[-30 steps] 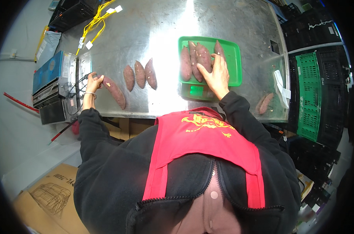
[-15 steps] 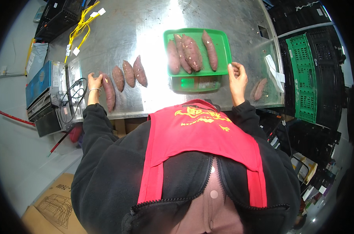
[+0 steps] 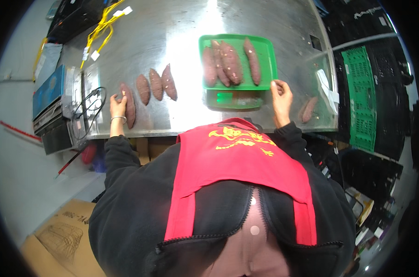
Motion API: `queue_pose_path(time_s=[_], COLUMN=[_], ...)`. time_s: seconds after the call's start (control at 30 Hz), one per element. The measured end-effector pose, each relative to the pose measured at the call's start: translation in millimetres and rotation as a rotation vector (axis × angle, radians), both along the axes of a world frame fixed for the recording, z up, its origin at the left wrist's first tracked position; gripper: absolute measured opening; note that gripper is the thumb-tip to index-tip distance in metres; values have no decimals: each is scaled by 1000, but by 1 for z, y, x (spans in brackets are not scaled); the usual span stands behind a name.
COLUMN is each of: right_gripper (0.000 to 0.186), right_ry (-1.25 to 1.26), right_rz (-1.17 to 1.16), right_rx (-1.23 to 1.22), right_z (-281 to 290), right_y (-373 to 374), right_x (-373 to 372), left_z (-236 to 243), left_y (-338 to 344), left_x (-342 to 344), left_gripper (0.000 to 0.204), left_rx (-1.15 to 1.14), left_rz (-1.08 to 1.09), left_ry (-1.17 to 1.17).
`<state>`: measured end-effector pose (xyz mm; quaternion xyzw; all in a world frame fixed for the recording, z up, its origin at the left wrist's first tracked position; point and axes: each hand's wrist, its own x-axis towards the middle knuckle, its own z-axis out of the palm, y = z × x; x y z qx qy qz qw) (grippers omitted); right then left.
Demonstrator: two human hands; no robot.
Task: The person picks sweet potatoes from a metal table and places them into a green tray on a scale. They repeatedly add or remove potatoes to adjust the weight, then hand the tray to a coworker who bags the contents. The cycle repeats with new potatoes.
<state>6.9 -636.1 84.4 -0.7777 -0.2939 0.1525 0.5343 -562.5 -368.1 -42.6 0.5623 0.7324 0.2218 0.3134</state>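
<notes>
My left hand (image 3: 118, 108) is at the table's left, thumb and fingertips apart, touching the side of a long reddish-purple sweet potato (image 3: 129, 107). Three smaller sweet potatoes, including one (image 3: 155, 85) in the middle, lie in a row to its right. Near the centre, a green tray (image 3: 242, 81) holds several sweet potatoes and rests on a scale with a lit green display (image 3: 225, 98). My right hand (image 3: 281, 99) is by the tray's near right corner, its fingers loosely curled and empty; whether it touches the rim is hard to see.
A short sweet potato (image 3: 309, 110) and crumpled white paper (image 3: 327, 92) lie at the metal table's right end. Black cable (image 3: 90, 107) and a blue-topped machine (image 3: 50, 104) are at the left, yellow cords (image 3: 100, 34) farther back. Green and black crates (image 3: 360, 97) stand off the right edge.
My left hand has shifted slightly right and nearer me, its fingers now against the long sweet potato. The whole view has shifted a little. My right hand stays by the tray corner.
</notes>
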Motion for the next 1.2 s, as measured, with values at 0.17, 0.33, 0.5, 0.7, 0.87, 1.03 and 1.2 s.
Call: queue_pose_path(time_s=[0.17,0.33,0.5,0.7,0.87,1.03,1.2], right_gripper=[25,24,25,25,23,22,51], right_ry=[48,50,20,41,38,-69,-322], right_rz=[35,56,78,83,79,277,393], right_rx=[-60,-104,-86,-110,-123,-92,-171], right_z=[-2,-2,-3,-3,1,19,45], right_y=[-3,-1,2,1,6,30,65], right_x=[4,5,0,-4,-9,-32,-63], left_z=[2,45,58,47,37,28,32], left_y=[-20,-46,-83,-115,-127,-130,-131], left_x=[5,45,106,151,174,185,186], left_gripper=[59,31,18,17,17,19,19], left_rx=[117,466,400,350,297,284,268], left_rz=[40,48,-101,-118,-144,-85,-70], left_ry=[-39,-15,-117,-108,-153,-168,-209])
